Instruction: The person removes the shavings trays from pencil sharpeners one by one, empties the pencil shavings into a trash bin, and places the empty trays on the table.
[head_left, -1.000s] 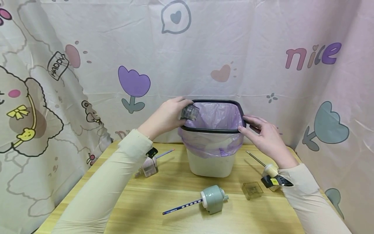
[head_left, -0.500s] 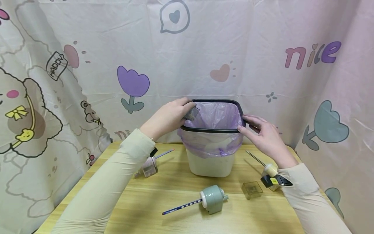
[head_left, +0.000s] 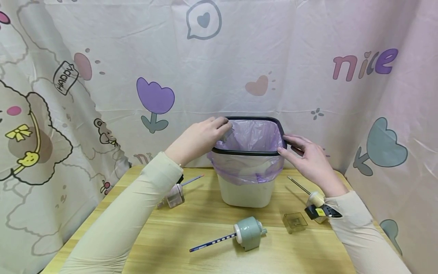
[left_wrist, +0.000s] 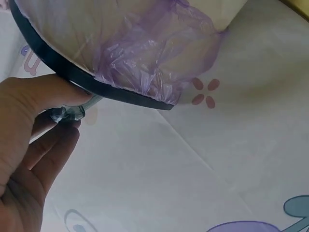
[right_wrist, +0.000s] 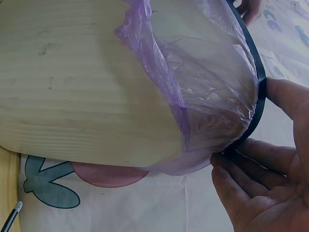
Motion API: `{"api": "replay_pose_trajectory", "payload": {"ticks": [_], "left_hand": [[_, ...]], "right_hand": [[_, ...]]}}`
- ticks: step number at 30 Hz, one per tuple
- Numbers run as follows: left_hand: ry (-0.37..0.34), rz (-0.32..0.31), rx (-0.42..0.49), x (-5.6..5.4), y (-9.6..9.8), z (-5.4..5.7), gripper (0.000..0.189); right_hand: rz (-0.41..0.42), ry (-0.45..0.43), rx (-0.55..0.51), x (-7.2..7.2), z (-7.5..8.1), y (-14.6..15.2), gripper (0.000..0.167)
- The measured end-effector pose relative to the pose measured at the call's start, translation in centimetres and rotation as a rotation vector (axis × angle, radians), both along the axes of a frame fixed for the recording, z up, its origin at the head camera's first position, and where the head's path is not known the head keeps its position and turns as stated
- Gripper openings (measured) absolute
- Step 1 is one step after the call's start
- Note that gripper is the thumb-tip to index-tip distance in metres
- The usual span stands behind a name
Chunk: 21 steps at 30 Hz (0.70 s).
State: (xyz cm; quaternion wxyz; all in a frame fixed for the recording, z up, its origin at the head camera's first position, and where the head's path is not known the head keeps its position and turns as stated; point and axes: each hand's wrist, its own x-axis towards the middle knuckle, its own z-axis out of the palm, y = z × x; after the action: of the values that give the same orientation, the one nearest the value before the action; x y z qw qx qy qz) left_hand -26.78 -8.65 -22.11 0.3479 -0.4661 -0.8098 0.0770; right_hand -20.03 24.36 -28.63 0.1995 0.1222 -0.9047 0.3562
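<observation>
Pinching translucent sharpener drawer [left_wrist: 71, 113] in left hand [head_left: 201, 135] at left of trash bin [head_left: 246, 195], gripping right rim [right_wrist: 256, 55] with right hand [head_left: 308, 156], likely for steadiness

Rolls the left hand [head_left: 203, 135] farther over than half a second ago, at the left side of the bin [head_left: 244, 196], and carries the fingers [head_left: 221, 123] a little to the right over its black rim [head_left: 246, 153]. Turns the see-through container [head_left: 228, 134] along with it — plain to see a second ago, partly covered after that, now reduced to a small glassy sliver beyond the hand. Hides more of the black wristband [head_left: 180, 179] too, down to a scrap beside the left cuff [head_left: 165, 167]. Slides the whole head view slightly leftward — only a touch.
</observation>
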Motion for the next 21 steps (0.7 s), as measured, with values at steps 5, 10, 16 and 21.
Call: {"api": "replay_pose_trajectory", "payload": {"ticks": [5,10,16,21], "left_hand": [[0.084,-0.015,-0.049,0.21,0.16,-0.08,0.026],[0.120,-0.007,-0.091,0.45,0.22,-0.06,0.026],[0.200,-0.007,-0.156,0.72,0.29,-0.07,0.030],[0.286,-0.014,-0.213,0.97,0.36,-0.10,0.031]], "right_hand": [[0.002,-0.007,-0.004,-0.08,0.00,0.05,0.061],[0.002,-0.004,-0.006,0.01,0.03,0.02,0.061],[0.005,-0.005,-0.009,0.07,0.02,0.04,0.061],[0.003,0.001,-0.013,0.11,0.04,0.03,0.060]]}}
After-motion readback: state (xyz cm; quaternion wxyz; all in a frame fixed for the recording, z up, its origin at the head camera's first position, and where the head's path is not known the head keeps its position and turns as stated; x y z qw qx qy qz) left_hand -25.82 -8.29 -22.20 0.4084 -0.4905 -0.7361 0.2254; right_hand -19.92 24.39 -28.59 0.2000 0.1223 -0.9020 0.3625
